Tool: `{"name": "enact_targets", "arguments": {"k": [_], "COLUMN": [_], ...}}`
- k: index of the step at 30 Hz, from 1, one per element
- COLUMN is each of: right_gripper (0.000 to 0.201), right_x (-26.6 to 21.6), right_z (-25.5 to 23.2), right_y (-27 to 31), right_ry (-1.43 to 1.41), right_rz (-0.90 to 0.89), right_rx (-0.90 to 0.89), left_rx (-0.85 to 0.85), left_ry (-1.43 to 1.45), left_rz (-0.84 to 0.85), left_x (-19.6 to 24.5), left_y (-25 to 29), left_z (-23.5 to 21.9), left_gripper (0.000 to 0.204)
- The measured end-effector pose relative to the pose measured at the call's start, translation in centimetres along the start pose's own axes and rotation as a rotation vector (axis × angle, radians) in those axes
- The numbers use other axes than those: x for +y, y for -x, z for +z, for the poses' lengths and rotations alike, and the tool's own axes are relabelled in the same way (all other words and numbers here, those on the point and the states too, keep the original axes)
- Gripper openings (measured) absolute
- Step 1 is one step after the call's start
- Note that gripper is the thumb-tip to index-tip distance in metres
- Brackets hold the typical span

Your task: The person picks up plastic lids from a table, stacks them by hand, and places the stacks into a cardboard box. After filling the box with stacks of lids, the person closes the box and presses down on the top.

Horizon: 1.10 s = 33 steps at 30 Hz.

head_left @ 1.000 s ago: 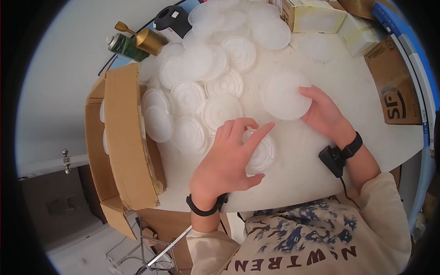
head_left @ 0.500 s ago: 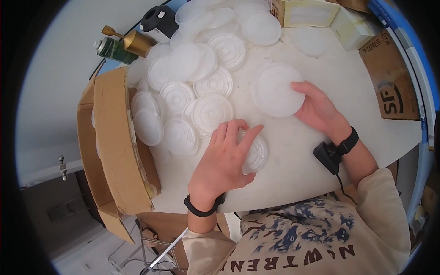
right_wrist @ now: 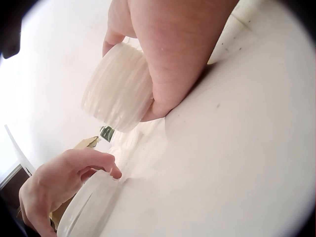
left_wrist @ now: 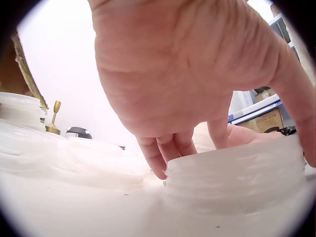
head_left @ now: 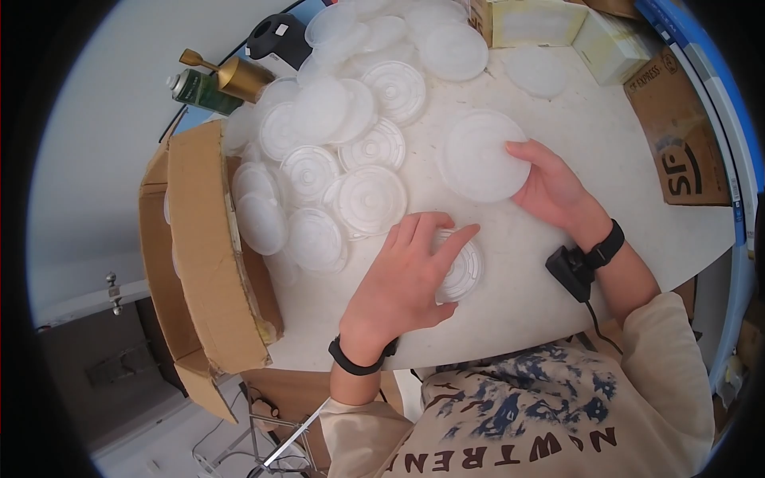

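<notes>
Lid stack point(head_left: 482, 157): translucent and round, over the pale table point(head_left: 526, 279), gripped at its edge by the right hand point(head_left: 554, 190) — thumb on its upper face.
Left hand point(head_left: 408, 275): fingers and thumb curved wide round a second stack point(head_left: 467, 272) on the table (how firmly, I cannot tell).
Other lids point(head_left: 372, 199): overlapping beyond the left hand, beside the cardboard box point(head_left: 203, 239).

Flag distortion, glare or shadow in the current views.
Head: strong fisheye, bowing the blue-and-white panel, black surround; left wrist: background blown near-white, pale lid stack low in contrast, its ridges soft; right wrist: upper left washed out, dark shadow beside the right hand.
</notes>
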State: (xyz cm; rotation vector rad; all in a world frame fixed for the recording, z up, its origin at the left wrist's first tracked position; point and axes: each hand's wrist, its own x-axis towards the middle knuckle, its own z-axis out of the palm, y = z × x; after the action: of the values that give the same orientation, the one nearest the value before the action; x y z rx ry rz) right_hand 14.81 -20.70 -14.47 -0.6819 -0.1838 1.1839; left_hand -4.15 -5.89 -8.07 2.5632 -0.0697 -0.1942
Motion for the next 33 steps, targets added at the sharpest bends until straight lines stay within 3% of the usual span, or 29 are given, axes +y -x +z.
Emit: {"name": "enact_targets", "arguments": {"k": [5, 7, 8, 10, 16, 25, 33], "right_gripper": [0.040, 0.040, 0.040, 0.040, 0.040, 0.040, 0.039], "right_x": [0.0, -0.1, -0.1, -0.1, 0.0, -0.1, 0.0], "right_z": [0.1, 0.1, 0.1, 0.0, 0.0, 0.1, -0.1], "right_y": [0.2, 0.2, 0.2, 0.2, 0.1, 0.1, 0.1], "right_ry": [-0.012, -0.014, -0.013, -0.014, -0.007, 0.016, 0.009], "right_rz": [0.001, 0.007, 0.012, 0.009, 0.011, 0.009, 0.013], "right_rx": [0.020, 0.020, 0.021, 0.018, 0.014, 0.011, 0.010], "left_rx": [0.083, 0.266, 0.264, 0.584, 0.501, 0.428, 0.504], "left_ry": [-0.017, -0.060, -0.061, -0.154, -0.364, -0.357, -0.347], "left_rz": [0.006, -0.061, -0.061, -0.166, -0.294, -0.332, -0.300], "left_x": [-0.3, -0.9, -1.4, -2.8, -3.6, -3.9, -3.1], "left_y": [-0.1, -0.1, -0.2, -0.3, 0.0, 0.3, -0.1], "left_z": [-1.3, -1.9, -1.8, -0.9, -0.8, -0.6, -0.9], "left_gripper": [0.082, 0.075, 0.075, 0.068, 0.073, 0.074, 0.076]}}
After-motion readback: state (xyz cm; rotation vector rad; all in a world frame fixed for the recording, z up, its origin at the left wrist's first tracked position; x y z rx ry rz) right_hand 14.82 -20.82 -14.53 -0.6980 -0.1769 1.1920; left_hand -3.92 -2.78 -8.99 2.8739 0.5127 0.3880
